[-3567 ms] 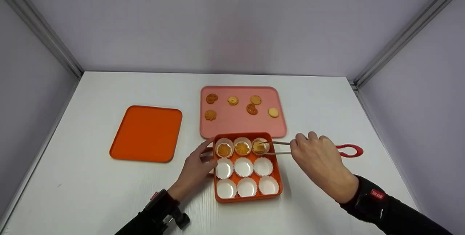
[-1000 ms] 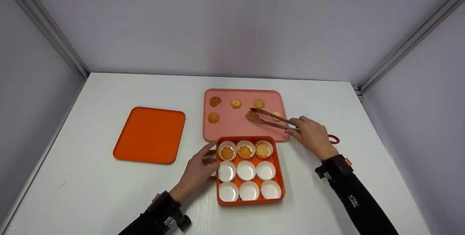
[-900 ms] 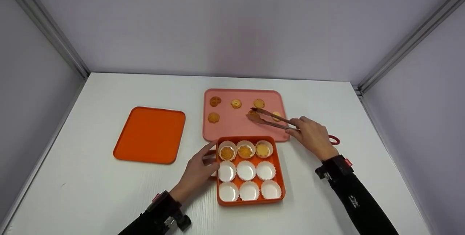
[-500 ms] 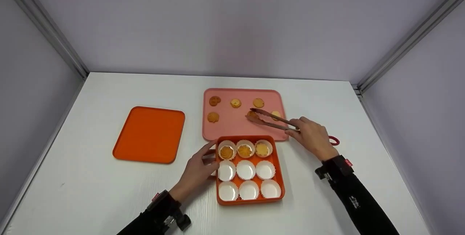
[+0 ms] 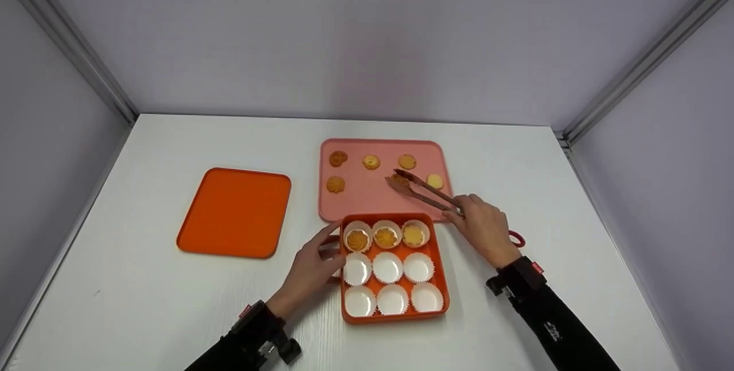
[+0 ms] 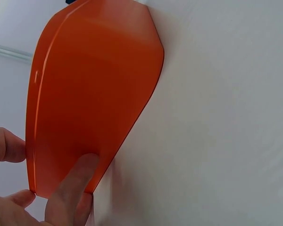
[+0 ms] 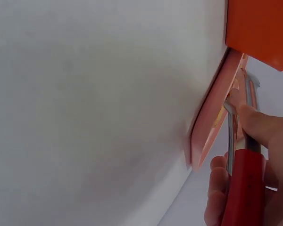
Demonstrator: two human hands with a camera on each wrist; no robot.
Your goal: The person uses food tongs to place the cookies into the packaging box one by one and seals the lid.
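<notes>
My left hand (image 5: pixel 309 268) holds the left side of an orange box (image 5: pixel 397 320), with fingertips against its outer wall and the thumb at the rim. Rows of white paper cups fill the box. A cookie lies in each back-row cup, including a pale flower-shaped cookie (image 5: pixel 413 235) at the right; the other cups hold nothing. My right hand (image 5: pixel 483 227) grips metal tongs (image 5: pixel 427 202) with a red handle (image 7: pixel 244 193). Their spread tips straddle a brown cookie (image 5: pixel 399 179) on a pink tray (image 5: pixel 361 202). The tongs partly hide that cookie.
Several more cookies lie on the tray, among them a round cookie (image 5: pixel 407 161) behind the tongs and a pale oval cookie (image 5: pixel 434 181) to their right. A flat orange lid-like square (image 5: pixel 234 213) lies at the left. Grey walls (image 5: pixel 367 38) enclose the white table (image 5: pixel 114 233).
The tongs have left the pale cookie in the back-right cup and moved onto the tray around the brown cookie. Lately my right hand shifted slightly left and nearer. The left hand stays at the box.
</notes>
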